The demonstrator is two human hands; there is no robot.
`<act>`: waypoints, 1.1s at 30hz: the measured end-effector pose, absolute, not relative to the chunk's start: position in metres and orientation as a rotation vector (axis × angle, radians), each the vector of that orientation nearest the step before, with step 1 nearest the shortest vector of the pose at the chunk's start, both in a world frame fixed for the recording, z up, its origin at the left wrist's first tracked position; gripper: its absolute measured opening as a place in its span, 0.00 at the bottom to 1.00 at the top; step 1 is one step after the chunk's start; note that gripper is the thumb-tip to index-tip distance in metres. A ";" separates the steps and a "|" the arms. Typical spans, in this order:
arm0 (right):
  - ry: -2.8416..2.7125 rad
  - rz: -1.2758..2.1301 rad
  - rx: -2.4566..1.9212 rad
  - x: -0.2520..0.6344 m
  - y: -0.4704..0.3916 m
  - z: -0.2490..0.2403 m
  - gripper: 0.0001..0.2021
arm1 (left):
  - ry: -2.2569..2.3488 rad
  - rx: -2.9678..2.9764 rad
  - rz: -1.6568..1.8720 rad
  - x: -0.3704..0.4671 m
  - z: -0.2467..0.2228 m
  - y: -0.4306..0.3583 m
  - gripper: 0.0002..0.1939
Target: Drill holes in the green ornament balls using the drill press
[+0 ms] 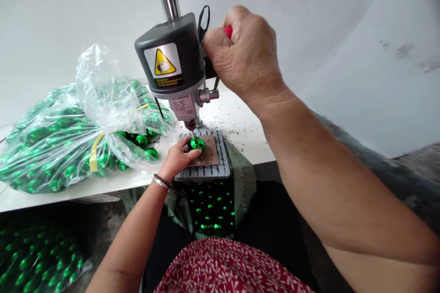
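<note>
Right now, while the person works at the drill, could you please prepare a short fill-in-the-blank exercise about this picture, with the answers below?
The left hand holds a ball whose colour is ____.
The right hand grips a handle whose visible tip is ____.
The yellow warning sign on the drill is shaped like a ____.
On the table, the clear bag lies to the drill's ____ in this view.

Missing words: green; red; triangle; left.

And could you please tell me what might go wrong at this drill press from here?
The left hand pinches the shiny green ball right beside the drill bit, so a slip might injure it. No clamp shows on the ball, so it could twist or roll if the bit catches.
</note>
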State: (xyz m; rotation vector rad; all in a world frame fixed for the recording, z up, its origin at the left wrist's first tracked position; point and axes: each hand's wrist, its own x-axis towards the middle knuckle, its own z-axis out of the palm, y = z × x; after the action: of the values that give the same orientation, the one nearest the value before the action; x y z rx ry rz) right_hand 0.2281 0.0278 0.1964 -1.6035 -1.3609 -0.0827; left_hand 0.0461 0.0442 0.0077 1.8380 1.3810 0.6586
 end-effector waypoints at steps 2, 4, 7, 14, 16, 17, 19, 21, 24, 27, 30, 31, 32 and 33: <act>-1.358 -0.068 -1.608 0.228 0.026 0.196 0.17 | 1.449 1.876 0.607 0.048 0.009 0.041 0.33; -1.359 -0.063 -1.606 0.227 0.025 0.195 0.16 | 1.468 1.914 0.584 0.050 0.010 0.038 0.32; -1.353 -0.073 -1.580 0.226 0.021 0.190 0.15 | 1.450 1.951 0.615 0.050 0.008 0.035 0.29; -1.359 -0.146 -1.329 0.226 0.004 0.162 0.11 | 1.421 1.924 0.685 0.051 0.001 0.033 0.25; -1.358 -0.196 -1.290 0.225 -0.001 0.153 0.10 | 1.414 1.933 0.698 0.051 -0.002 0.034 0.25; -1.357 -0.220 -1.279 0.225 -0.003 0.148 0.10 | 1.416 1.941 0.701 0.051 -0.003 0.034 0.25; -1.359 -0.261 -1.260 0.224 -0.006 0.139 0.10 | 1.424 1.954 0.697 0.050 -0.004 0.034 0.26; -1.355 -0.298 -1.248 0.222 -0.009 0.131 0.10 | 1.422 1.954 0.688 0.050 -0.005 0.034 0.26; -1.340 -0.324 -1.262 0.220 -0.013 0.123 0.09 | 1.416 1.955 0.677 0.050 -0.004 0.034 0.25; -1.319 -0.352 -1.287 0.219 -0.014 0.119 0.09 | 1.432 1.968 0.669 0.050 -0.002 0.033 0.26; -1.303 -0.397 -1.287 0.217 -0.015 0.114 0.08 | 1.433 1.961 0.663 0.051 -0.003 0.032 0.26; -1.302 -0.403 -1.285 0.217 -0.015 0.112 0.08 | 1.427 1.955 0.666 0.051 -0.003 0.031 0.26; -1.299 -0.407 -1.283 0.216 -0.015 0.110 0.09 | 1.420 1.950 0.671 0.051 -0.004 0.031 0.26; -1.296 -0.411 -1.280 0.216 -0.015 0.107 0.09 | 1.412 1.947 0.676 0.051 -0.005 0.031 0.26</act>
State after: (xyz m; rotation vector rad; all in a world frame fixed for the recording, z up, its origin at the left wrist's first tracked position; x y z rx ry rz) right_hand 0.2160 -0.0145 0.1071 -1.2800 -1.2958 -0.4112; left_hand 0.0514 0.0314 -0.0051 1.9472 1.4119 0.6764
